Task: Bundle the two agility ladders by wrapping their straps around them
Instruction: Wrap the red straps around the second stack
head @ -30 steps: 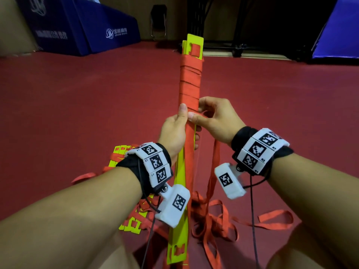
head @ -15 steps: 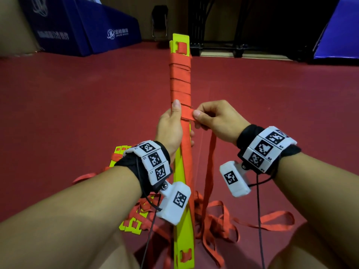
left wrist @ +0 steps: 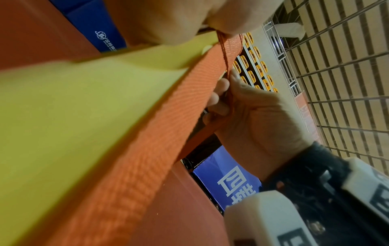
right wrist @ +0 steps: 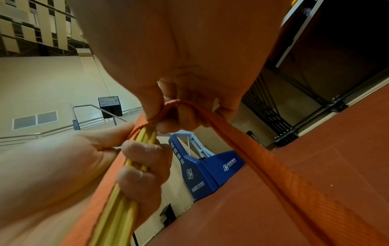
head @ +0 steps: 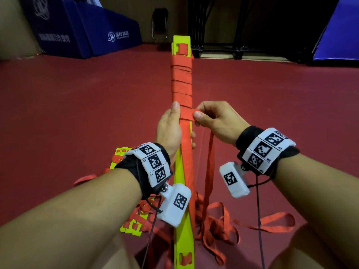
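Second ladder (head: 134, 220) is just lying in a heap on the red floor (head: 68, 113), far left. Left hand (head: 169, 131) is wrapped around the stacked yellow rungs (head: 181, 191), thumb up against the wound part. Right hand (head: 217, 121) pinches the strap (head: 187, 115) between thumb and finger, just right of the rungs; the rest trails down to the floor.

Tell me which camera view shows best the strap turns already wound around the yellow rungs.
The head view: the wound turns lie stacked along the yellow rungs above both hands. Both wrist views show only one strap run beside the rungs, not the stack.
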`<state>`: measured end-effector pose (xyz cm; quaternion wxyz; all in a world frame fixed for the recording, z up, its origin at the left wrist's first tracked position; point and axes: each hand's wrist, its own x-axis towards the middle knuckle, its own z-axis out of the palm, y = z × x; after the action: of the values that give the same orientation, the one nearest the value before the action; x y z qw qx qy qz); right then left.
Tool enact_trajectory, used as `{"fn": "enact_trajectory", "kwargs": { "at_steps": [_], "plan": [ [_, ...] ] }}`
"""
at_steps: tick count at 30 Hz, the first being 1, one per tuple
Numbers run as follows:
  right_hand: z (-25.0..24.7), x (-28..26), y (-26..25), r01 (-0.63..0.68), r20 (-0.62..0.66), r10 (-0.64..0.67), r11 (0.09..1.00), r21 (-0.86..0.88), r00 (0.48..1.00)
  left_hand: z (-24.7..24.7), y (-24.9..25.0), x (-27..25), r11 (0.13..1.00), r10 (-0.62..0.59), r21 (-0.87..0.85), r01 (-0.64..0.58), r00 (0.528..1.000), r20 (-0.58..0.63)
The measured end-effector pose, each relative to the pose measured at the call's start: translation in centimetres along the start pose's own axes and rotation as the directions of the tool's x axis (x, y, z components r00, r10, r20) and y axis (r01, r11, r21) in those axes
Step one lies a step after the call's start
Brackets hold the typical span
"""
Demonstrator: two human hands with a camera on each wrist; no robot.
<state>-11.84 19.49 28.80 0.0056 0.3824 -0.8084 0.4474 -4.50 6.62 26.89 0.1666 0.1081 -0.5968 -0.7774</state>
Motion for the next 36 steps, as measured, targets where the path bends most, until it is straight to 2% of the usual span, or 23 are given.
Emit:
{"fn": "enact_trajectory", "kwargs": {
  "at_steps": [8, 12, 19, 24, 31, 36],
  "plan": [
    [0.1, -0.2, 0.1, 0.019, 0.019, -0.022, 0.989, 0.148, 1.000, 0.1, -0.3, 0.1, 0.998, 0.048, -0.032, -0.049, 0.999, -0.019],
    [0.1, -0.2, 0.2, 0.000, 0.038, -0.006, 0.989, 0.145, 0.999, -0.1, -0.5, 0.4, 0.996, 0.084, 0.011, -0.083, 0.996, -0.041],
    [0.1, -0.2, 0.7, 0.022, 0.047, -0.030, 0.986, 0.165, 0.998, -0.2, -0.3, 0.4, 0.997, 0.055, 0.057, -0.052, 0.996, -0.064],
    [0.6, -0.3, 0.8, 0.024, 0.029, -0.032, 0.972, 0.234, 0.999, -0.3, -0.1, 0.4, 0.999, 0.035, 0.001, -0.035, 0.996, -0.082],
    [1.3, -0.2, 0.5, 0.012, -0.012, -0.008, 0.954, 0.299, 1.000, -0.6, -0.3, 0.8, 0.996, 0.067, -0.046, -0.073, 0.991, -0.119],
    [1.2, -0.2, 0.3, 0.071, 0.005, -0.078, 0.930, 0.361, 0.997, -0.7, -0.6, 1.2, 0.993, 0.084, -0.076, -0.092, 0.991, -0.101]
  ]
}}
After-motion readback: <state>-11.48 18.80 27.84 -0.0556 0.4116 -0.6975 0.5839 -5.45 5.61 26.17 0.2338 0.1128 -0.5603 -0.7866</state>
